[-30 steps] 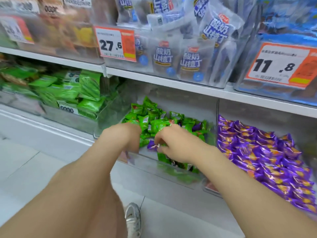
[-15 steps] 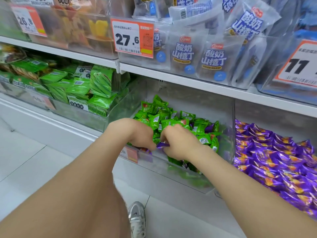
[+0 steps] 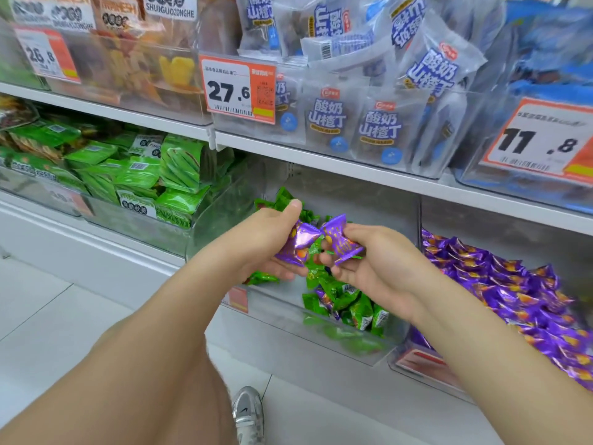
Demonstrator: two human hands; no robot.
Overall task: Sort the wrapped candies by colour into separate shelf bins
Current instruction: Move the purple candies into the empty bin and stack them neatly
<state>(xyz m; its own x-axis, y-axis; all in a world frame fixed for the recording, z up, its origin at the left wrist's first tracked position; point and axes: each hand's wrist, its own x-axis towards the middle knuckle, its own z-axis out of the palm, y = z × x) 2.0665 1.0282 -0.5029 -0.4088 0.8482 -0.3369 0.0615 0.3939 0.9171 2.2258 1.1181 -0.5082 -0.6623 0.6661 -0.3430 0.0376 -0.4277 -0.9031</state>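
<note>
Sorting at the lower shelf: a person's left hand (image 3: pixel 269 239) holds a purple candy (image 3: pixel 296 244) and the right hand (image 3: pixel 375 264) a second purple candy (image 3: pixel 338 239), both lifted just above the clear bin (image 3: pixel 353 345) of green candies (image 3: pixel 346 303). Each grip is closed round its wrapper. The purple pile (image 3: pixel 513 293) lies in the neighbouring bin to the right. The foil-wrapped pieces look light, crinkly and slippery, and are probably best pinched across the plump middle.

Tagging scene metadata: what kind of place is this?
Most likely a shop's snack aisle. White shelves hold clear bins fronted with printed price tags reading 27.6 and 11.8. Bagged snacks fill an upper bin, and loose purple wrapped candies fill a lower one.
</note>
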